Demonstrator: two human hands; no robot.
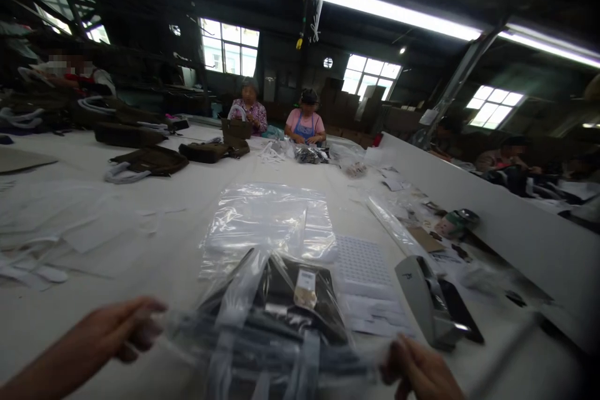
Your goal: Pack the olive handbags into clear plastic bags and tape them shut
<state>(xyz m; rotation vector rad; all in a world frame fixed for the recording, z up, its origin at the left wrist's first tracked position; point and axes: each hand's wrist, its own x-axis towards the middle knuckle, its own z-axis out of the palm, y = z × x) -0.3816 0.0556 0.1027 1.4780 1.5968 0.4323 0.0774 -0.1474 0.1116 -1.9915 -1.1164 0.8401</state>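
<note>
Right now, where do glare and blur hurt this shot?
Head view: blur smears the left hand, right hand and the clear wrapper between them; glare streaks the flat plastic beyond; ceiling lights look blown out.

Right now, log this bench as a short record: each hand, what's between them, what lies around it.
Left hand: grips the left edge of the clear bag
Right hand: grips its right edge
Inside bag: dark item, pale tag
Just beyond: clear plastic
Right: printed sheet, grey device
Far left: dark bags
Blur: both hands
</note>
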